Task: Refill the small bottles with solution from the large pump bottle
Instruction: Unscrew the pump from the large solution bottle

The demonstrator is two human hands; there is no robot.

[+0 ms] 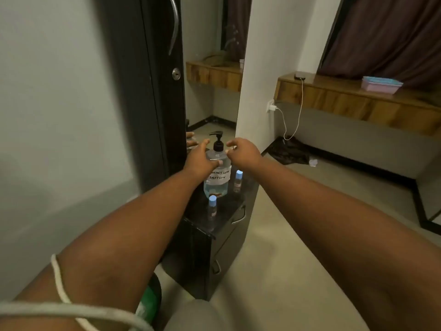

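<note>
A large clear pump bottle (217,180) with a black pump head and a handwritten "contact lens solution" label stands on a small black cabinet top (224,209); pale blue liquid fills its lower part. Two small clear bottles with light blue caps stand by it, one in front (212,209) and one to its right (238,181). My left hand (199,161) is at the big bottle's left shoulder, thumb lying across its front, fingers stretched out past it. My right hand (243,151) hovers just right of the pump head, fingers curled and apart, holding nothing.
The cabinet has drawers with metal handles (239,217) and stands against a mirror (214,91) beside a dark wardrobe door (148,91). To the right are a white wall edge, a wooden shelf (358,101) with a pink box and a charging cable, and dark cloth on the floor (290,150).
</note>
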